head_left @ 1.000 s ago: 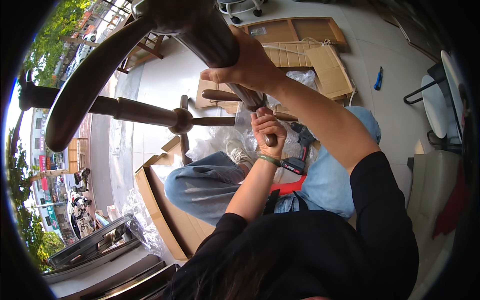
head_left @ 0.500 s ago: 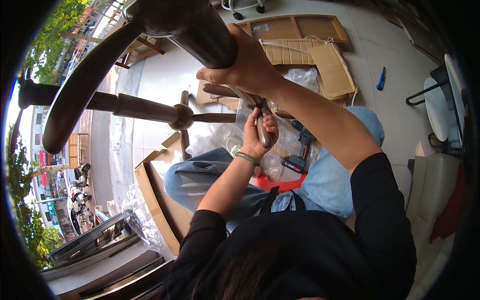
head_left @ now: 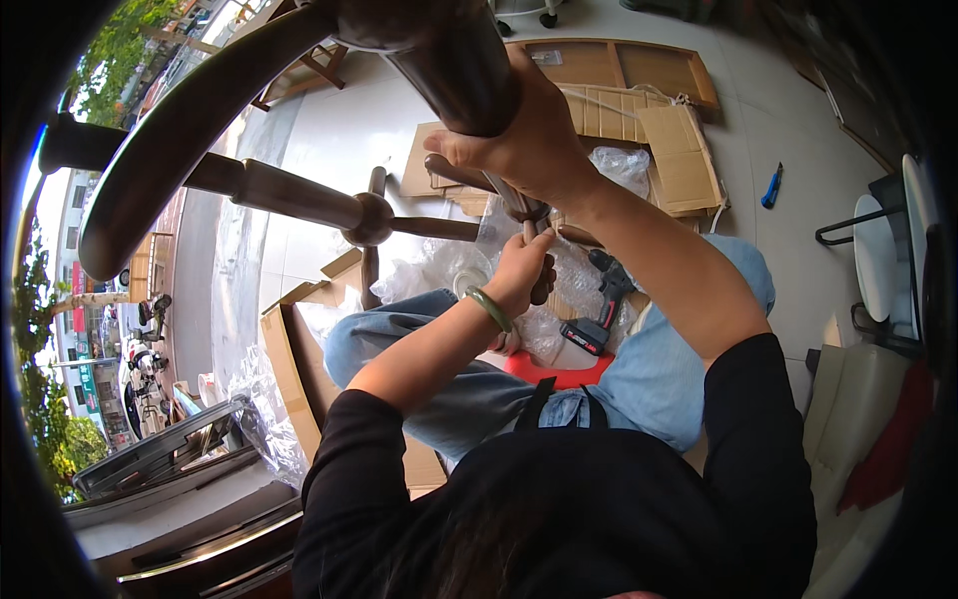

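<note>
Dark wood fills the upper frame: the right hand (head_left: 529,140) is gripping a thick chair leg (head_left: 449,60), fingers clamped around it, its top cut off by the frame. The left hand (head_left: 524,270) is closing around a thinner rung (head_left: 534,245) below, above the lap, its fingertips hidden. A cordless drill (head_left: 599,309) is lying half-buried in bubble wrap (head_left: 449,270).

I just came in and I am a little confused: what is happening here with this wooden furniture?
A seated person is working on a dark wooden chair frame held up in front of them. The right hand grips a thick dark leg near the top, and the left hand is closed around a thinner rung below it. A cordless drill lies by the knees, among cardboard and plastic wrap on the floor.
</note>
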{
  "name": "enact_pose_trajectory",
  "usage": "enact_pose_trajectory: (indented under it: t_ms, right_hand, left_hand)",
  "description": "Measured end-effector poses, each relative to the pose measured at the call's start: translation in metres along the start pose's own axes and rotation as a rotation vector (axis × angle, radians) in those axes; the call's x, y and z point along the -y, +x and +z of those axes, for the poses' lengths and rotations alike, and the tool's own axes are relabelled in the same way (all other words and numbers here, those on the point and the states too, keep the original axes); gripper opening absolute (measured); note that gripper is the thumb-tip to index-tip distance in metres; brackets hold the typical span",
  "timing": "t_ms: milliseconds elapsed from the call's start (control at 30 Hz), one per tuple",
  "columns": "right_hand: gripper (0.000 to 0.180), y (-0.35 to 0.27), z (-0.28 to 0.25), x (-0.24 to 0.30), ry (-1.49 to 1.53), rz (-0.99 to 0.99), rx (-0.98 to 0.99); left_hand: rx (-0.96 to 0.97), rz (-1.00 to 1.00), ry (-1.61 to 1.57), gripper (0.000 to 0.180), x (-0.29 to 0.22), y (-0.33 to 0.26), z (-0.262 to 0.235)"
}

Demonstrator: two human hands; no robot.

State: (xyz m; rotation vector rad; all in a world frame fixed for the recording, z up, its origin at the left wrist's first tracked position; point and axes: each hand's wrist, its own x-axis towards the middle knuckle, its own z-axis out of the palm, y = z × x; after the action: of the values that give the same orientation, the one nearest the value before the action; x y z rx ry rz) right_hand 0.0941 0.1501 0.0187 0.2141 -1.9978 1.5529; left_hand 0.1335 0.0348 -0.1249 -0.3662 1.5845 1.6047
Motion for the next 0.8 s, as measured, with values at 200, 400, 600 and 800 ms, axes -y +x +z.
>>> enact_pose_trajectory:
  t_ms: [200, 400, 600, 800]
  right_hand:
    - [0.057, 0.003, 0.007, 0.002, 0.045, -0.037, -0.001]
    - [0.057, 0.005, 0.005, -0.005, -0.068, -0.085, -0.024]
    - [0.059, 0.008, 0.004, -0.006, -0.055, -0.088, -0.055]
    - [0.073, 0.008, -0.002, -0.002, -0.044, 0.035, 0.024]
  left_hand:
    - [0.821, -0.31, -1.681, 0.028, 0.027, 0.008, 0.003]
    - [0.947, -0.168, -1.419, 0.023, 0.025, 0.006, 0.009]
    - [0.037, 0.096, -0.036, 0.031, 0.003, 0.0, -0.009]
    - [0.505, -0.022, -0.84, 0.044, 0.03, -0.01, -0.023]
